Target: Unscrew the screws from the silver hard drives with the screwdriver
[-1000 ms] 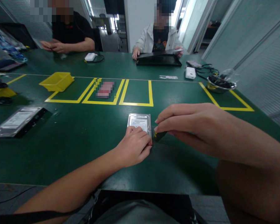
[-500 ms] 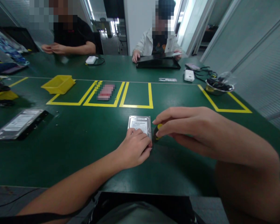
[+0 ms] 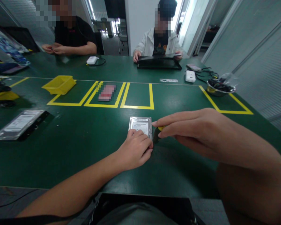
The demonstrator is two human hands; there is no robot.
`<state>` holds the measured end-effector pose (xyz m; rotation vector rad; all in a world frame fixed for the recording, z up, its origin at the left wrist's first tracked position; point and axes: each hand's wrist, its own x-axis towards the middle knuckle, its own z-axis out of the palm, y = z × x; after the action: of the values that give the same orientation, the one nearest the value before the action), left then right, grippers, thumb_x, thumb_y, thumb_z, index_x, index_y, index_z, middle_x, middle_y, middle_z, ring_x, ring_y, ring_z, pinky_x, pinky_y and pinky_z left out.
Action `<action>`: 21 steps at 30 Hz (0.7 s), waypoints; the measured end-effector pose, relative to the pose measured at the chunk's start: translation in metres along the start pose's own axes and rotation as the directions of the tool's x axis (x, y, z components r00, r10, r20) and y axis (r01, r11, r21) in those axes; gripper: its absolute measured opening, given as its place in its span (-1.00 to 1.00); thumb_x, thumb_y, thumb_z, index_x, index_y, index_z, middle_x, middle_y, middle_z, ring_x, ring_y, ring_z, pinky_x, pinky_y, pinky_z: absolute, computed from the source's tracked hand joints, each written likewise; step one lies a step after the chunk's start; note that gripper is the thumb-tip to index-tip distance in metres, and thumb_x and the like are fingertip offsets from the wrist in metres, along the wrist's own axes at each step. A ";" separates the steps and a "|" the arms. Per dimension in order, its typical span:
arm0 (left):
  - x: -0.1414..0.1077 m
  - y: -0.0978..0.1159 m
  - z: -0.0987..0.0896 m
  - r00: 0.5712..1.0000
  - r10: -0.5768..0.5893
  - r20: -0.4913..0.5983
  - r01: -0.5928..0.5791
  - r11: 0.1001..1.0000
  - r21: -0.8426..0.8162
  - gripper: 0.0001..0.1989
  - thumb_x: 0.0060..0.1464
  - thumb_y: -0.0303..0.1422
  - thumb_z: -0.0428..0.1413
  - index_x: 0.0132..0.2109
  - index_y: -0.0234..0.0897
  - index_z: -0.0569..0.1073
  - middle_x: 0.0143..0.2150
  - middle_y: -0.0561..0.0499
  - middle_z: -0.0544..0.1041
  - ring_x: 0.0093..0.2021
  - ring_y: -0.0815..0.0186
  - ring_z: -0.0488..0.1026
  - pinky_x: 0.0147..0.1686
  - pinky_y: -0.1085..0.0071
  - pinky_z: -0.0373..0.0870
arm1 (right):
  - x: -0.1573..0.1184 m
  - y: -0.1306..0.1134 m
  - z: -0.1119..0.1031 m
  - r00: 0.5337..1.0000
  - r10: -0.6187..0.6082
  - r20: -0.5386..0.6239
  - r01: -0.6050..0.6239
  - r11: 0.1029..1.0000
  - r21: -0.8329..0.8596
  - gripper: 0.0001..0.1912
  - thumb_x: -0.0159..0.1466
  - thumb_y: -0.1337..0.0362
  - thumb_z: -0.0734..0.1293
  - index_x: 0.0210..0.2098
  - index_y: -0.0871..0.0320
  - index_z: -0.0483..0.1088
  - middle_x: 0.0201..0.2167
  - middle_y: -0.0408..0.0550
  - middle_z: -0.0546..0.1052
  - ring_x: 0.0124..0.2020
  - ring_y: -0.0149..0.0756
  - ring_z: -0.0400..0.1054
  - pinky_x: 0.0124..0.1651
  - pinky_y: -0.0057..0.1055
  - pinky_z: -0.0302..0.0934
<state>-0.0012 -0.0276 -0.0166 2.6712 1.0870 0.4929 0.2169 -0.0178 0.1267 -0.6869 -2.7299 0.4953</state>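
A silver hard drive (image 3: pixel 140 123) with a white label lies on the green table in front of me. My left hand (image 3: pixel 137 149) is closed over its near part, pressing it down, with fingers at the right edge. Close to the drive's right side, my right hand (image 3: pixel 189 131) pinches a short yellow-and-black screwdriver (image 3: pixel 156 136). Its handle shows only in part between the fingers, and the tip cannot be made out.
A larger drive-like unit (image 3: pixel 21 125) lies at left, near a yellow bin (image 3: pixel 59 85). A pink blurred item (image 3: pixel 107 92) sits in a taped box. A metal bowl (image 3: pixel 220 89) of dark parts stands at right. Two people (image 3: pixel 158 40) sit opposite, one handling a black panel (image 3: pixel 159 63).
My right fingers have straightened a little and shifted around the screwdriver, so less of its yellow end shows. My left hand and the hard drive stay in place.
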 end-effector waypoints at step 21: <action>-0.001 0.001 0.001 1.000 -0.009 0.007 0.009 1.000 -0.007 -0.88 0.20 -0.34 0.03 -0.26 -0.26 0.42 -0.28 -0.01 0.50 -0.13 0.15 0.33 -0.12 0.15 0.05 | 0.007 0.000 0.007 0.999 0.040 -0.001 -0.040 0.999 -0.027 -0.71 0.35 0.46 0.20 -0.02 0.16 0.46 -0.04 0.02 0.53 -0.07 -0.29 0.43 -0.04 -0.41 0.26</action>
<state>-0.0008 -0.0290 -0.0173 2.6592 1.0926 0.4838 0.2087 -0.0157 0.1218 -0.7497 -2.7317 0.4681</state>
